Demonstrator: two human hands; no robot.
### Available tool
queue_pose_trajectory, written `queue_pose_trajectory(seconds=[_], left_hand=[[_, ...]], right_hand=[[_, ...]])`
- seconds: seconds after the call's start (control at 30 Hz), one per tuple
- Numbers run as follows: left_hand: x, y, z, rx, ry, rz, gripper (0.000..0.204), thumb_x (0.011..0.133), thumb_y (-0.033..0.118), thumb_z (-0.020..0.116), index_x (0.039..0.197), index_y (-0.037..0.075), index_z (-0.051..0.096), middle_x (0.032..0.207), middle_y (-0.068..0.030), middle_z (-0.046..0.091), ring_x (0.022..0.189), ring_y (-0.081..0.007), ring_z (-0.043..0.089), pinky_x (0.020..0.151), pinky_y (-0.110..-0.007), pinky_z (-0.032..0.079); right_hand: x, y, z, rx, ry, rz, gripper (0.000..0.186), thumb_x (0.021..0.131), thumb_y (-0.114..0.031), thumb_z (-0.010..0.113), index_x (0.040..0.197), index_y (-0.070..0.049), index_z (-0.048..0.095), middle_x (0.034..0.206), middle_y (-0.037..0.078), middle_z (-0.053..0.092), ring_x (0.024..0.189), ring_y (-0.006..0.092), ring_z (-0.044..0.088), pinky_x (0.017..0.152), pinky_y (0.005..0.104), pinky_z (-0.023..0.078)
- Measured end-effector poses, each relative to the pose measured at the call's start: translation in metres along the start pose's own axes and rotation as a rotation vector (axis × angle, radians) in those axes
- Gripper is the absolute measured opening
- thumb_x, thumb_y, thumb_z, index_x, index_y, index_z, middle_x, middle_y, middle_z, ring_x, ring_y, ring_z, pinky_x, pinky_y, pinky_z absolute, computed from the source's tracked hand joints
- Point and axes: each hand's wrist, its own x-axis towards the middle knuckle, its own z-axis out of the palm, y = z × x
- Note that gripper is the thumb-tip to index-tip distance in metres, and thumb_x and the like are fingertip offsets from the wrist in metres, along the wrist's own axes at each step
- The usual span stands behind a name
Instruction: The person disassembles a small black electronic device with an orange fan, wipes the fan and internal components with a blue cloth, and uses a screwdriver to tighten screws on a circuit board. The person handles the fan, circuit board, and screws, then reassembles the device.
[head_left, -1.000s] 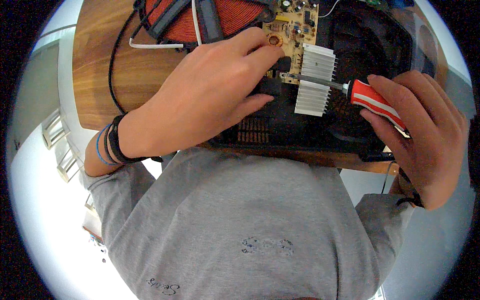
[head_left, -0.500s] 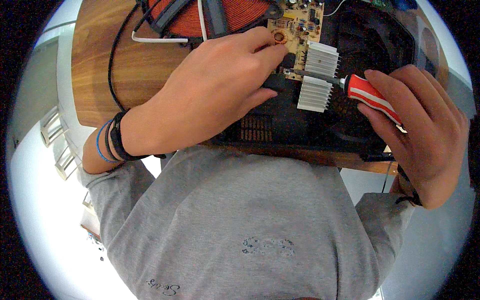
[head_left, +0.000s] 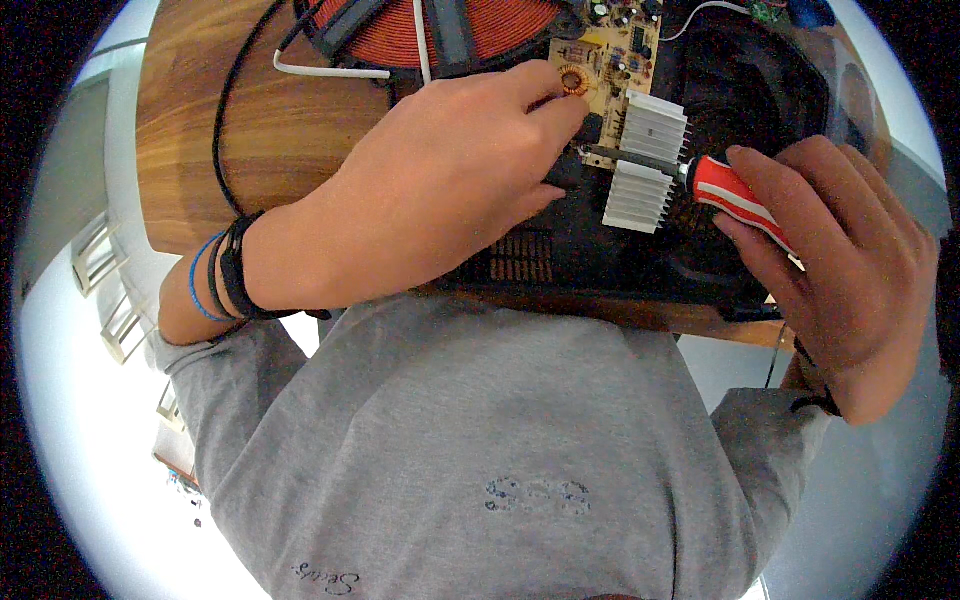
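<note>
My right hand [head_left: 850,250] grips a screwdriver [head_left: 735,192] by its red handle with pale stripes. Its dark shaft points left across a finned silver heat sink [head_left: 650,125], and the tip is at the lower left corner of a tan circuit board [head_left: 640,72]. My left hand [head_left: 440,185] has its fingers closed at the board's left edge, beside a small copper ring coil [head_left: 573,80]; the fingertips are partly hidden. Board and heat sink lie over an open black housing [head_left: 580,260].
A large flat coil of copper-coloured wire [head_left: 500,30] is behind my left hand, with white sleeved leads [head_left: 335,70]. A black cable [head_left: 218,130] curves over the wooden table [head_left: 180,180]. At the back right, a thin white wire [head_left: 705,8] leaves the board.
The board, heat sink, flat coil and my left hand have shifted slightly right and down in the picture. The screwdriver tip stays near the board's corner; my right hand has barely moved.
</note>
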Motion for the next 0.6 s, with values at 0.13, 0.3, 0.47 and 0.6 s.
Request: queue_pose_trajectory(seconds=[0.13, 0.3, 0.47, 0.6], left_hand=[[0.003, -0.004, 0.0, 0.005, 0.028, 0.037, 0.062, 0.086, 0.019, 0.087, 0.141, 0.002, 0.064, 0.125, -0.0157, 0.065, 0.109, -0.0397, 0.071, 0.091, -0.047, 0.061], [0.006, -0.005, -0.003, 0.002, 0.028, 0.041, 0.061, 0.085, 0.019, 0.087, 0.139, 0.001, 0.064, 0.125, -0.016, 0.066, 0.108, -0.0395, 0.071, 0.091, -0.046, 0.062], [0.007, -0.006, -0.004, 0.002, 0.028, 0.053, 0.06, 0.085, 0.018, 0.087, 0.138, 0.0, 0.065, 0.125, -0.0164, 0.066, 0.109, -0.0395, 0.071, 0.091, -0.046, 0.062], [0.006, -0.007, -0.004, 0.002, 0.045, 0.071, 0.059, 0.086, 0.018, 0.086, 0.137, 0.0, 0.064, 0.125, -0.0168, 0.065, 0.109, -0.0398, 0.071, 0.091, -0.047, 0.062]], right_hand=[[0.006, -0.002, -0.003, 0.003, -0.002, 0.003, 0.042, 0.076, -0.014, 0.09, 0.116, -0.008, 0.078, 0.1, 0.008, 0.07, 0.086, 0.028, 0.072, 0.07, 0.0401, 0.06], [0.014, -0.005, -0.006, -0.001, 0.006, 0.03, 0.041, 0.076, -0.015, 0.09, 0.115, -0.008, 0.078, 0.098, 0.007, 0.069, 0.084, 0.0276, 0.071, 0.068, 0.0398, 0.059], [0.02, -0.009, -0.014, -0.03, -0.018, 0.013, 0.041, 0.076, -0.016, 0.089, 0.114, -0.008, 0.077, 0.097, 0.006, 0.067, 0.082, 0.0261, 0.069, 0.066, 0.0396, 0.058], [0.022, -0.013, -0.013, -0.062, 0.006, -0.018, 0.041, 0.075, -0.017, 0.089, 0.114, -0.008, 0.077, 0.097, 0.006, 0.066, 0.081, 0.0252, 0.068, 0.066, 0.0396, 0.058]])
